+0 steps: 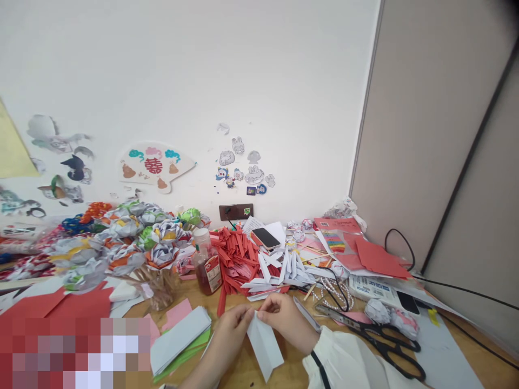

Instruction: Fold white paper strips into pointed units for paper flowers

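Note:
A white sheet of paper (265, 346), creased lengthwise, hangs between my hands over the table's front. My left hand (234, 325) pinches its top edge from the left. Close beside it, my right hand (284, 317) grips the top corner with thumb and bent fingers. The paper's lower end opens in a V toward me. To the left lies a stack of white paper strips (180, 337) on top of green paper (190, 351). Folded white paper pieces (284, 267) and folded red paper pieces (237, 254) are piled just beyond my hands.
Black-handled scissors (385, 340) lie at the right, near crumpled paper balls (379, 312). Behind stand a bottle of red liquid (208, 273) and a phone (265, 237). Paper flowers (138, 232) crowd the left back, with wooden sticks (156, 286) before them. Red paper (381, 257) sits at the right.

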`<state>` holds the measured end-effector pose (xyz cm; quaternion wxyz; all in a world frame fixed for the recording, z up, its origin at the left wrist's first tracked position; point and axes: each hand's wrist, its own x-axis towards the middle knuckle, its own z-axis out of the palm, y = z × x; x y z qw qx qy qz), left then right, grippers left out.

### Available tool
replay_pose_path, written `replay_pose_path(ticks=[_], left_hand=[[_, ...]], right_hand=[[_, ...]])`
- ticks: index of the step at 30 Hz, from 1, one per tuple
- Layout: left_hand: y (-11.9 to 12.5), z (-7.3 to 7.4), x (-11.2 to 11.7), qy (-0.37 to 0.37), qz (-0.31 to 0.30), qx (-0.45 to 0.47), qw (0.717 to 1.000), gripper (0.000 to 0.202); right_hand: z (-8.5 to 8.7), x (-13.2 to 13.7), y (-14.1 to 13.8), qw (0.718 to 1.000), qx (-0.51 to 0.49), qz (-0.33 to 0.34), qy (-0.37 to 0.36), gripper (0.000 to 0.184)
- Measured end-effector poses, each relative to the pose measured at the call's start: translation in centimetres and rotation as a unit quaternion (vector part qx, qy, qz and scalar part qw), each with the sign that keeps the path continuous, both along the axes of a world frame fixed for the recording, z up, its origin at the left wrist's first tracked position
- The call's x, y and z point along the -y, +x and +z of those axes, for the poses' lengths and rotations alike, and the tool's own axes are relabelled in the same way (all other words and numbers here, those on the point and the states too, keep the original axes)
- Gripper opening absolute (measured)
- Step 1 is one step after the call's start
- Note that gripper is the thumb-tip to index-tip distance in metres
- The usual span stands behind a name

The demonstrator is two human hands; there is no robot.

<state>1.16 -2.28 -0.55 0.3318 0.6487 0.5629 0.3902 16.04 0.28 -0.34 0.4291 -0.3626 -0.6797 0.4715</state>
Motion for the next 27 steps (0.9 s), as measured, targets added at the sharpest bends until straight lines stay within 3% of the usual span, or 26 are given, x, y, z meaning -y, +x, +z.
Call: replay_pose_path(ticks=[7,11,18,24,27], left_hand=[[-0.1,-0.3,-0.1,0.01,-0.002,-0.009,1.0,0.031],[0.0,-0.2,0.1,0.006,0.002,-0.013,1.0,0.03],[0.1,0.3,0.2,0.023,-0.005,-0.03,0.999,0.027],[-0.4,0.1,-0.2,0.028,0.01,-0.044,0.999,0.027],[-0.5,0.2,-0.2,0.014,-0.019,-0.037,0.999,0.026]], right_hand=[[-1.5,-0.8,0.1,1.0,-0.007,0.014,-0.018,0.015],[-1.5,-0.7,0.0,1.0,0.001,0.005,-0.011,0.012],[-1.6,-0.5,-0.7,0.997,0.033,-0.05,0.051,0.005],[-1.0,-0.8,0.4,0.996,0.064,0.026,0.06,0.008],[-0.8,-0.9,0.8,0.988,0.102,0.021,0.118,0.01]])
